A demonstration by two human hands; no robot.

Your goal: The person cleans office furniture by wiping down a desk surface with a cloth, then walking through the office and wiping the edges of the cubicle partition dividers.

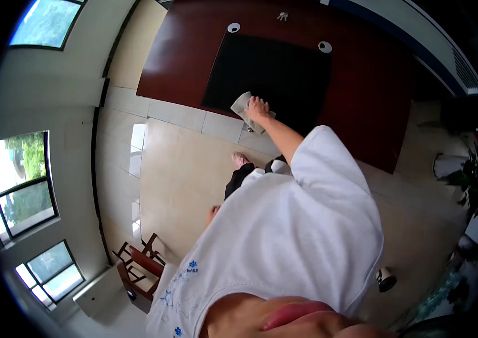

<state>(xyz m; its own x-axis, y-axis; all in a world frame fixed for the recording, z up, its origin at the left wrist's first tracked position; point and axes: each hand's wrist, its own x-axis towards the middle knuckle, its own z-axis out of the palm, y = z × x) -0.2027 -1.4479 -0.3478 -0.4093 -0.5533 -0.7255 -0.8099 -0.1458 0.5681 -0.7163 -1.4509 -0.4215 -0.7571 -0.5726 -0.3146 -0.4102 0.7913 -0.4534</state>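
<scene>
My right hand (259, 109) is closed on a grey-beige cloth (241, 103) at the near edge of the dark desk mat (273, 67). Part of the cloth hangs below the hand, past the desk edge. Under the mat is a reddish-brown wooden desk (363, 107). My left hand (212, 213) hangs low beside my body, mostly hidden by the white shirt, so its fingers cannot be made out.
Two round white objects with dark spots (233, 27) (324, 47) sit at the mat's far corners. Keys (282, 16) lie farther back. A wooden chair (140, 267) stands lower left, and a potted plant (470, 177) is at the right. Tiled floor (177, 163) borders the desk.
</scene>
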